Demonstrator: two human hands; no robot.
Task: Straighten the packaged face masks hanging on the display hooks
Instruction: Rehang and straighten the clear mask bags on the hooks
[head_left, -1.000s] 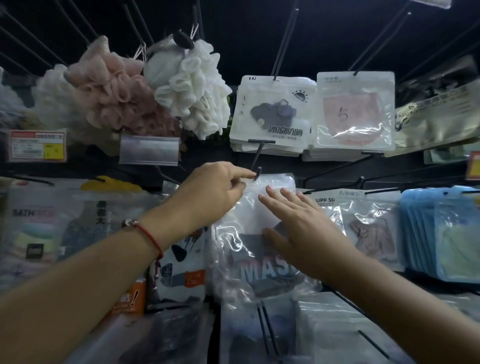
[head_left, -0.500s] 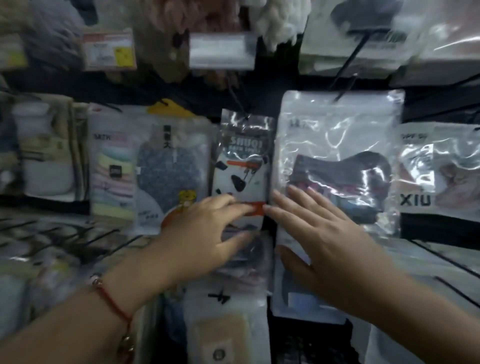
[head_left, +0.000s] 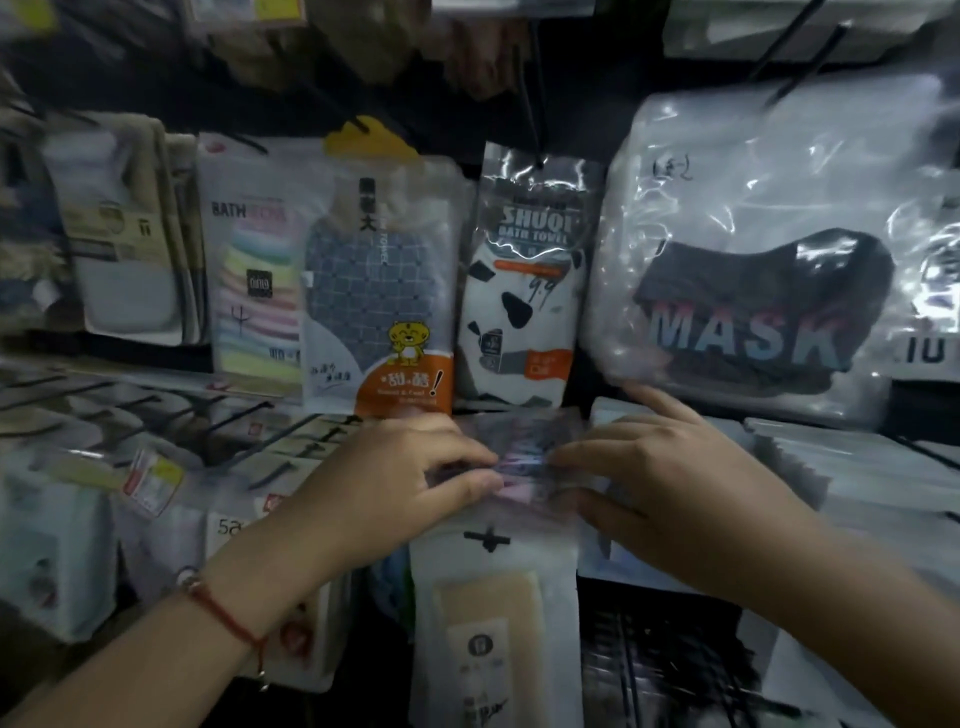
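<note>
The largest thing in view is the big clear crinkled plastic pouch printed MASK, with a dark mask inside (head_left: 748, 270), hanging at two o'clock from a black wire display hook (head_left: 795, 41); it looks roughly square on its hook. Left of it, at twelve o'clock, hangs the narrow glossy cow-print bath towel packet (head_left: 524, 291), and at ten o'clock the grey checked towel pouch with an orange corner (head_left: 379, 291).

The step in hand is at the centre: a small clear packet with a pink and dark print (head_left: 519, 457), blurred, lies between both hands just under the cow-print packet. The left hand (head_left: 400, 483) pinches its left edge, fingers and thumb curled round the film. The right hand (head_left: 670, 483) meets its right edge with fingers bent; whether this grip truly closes on the film I cannot tell.

To do it well, I would hold both edges evenly, level the top edge, then let the packet hang flat and face forward. Slippery film probably creases easily, so light pressure suits. Just below, at six o'clock, the white pouch with a tan pad inside (head_left: 493, 613) should stay undisturbed.
</note>
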